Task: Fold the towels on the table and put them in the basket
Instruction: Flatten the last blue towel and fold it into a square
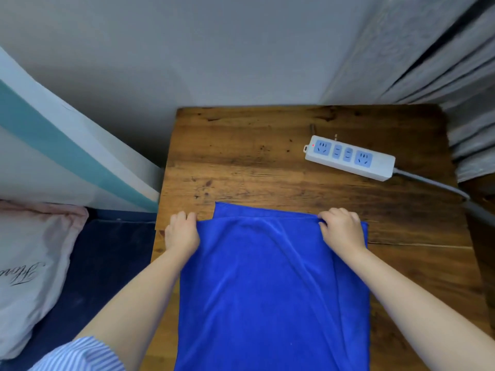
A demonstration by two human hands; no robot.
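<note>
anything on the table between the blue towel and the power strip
Nothing: in the head view only bare wooden table lies between the blue towel and the power strip.

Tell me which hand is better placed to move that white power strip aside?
The right hand: the white power strip lies on its side of the wooden table, though both hands grip the blue towel.

One blue towel (273,285) lay on the one wooden table (241,162). Two hands were in view, the left hand (182,232) at nine o'clock of the towel's far edge and the right hand (341,227) at three o'clock. One white power strip (349,158) with four sockets sat at one o'clock. One pink pillow (32,263) lay at nine o'clock.
</note>
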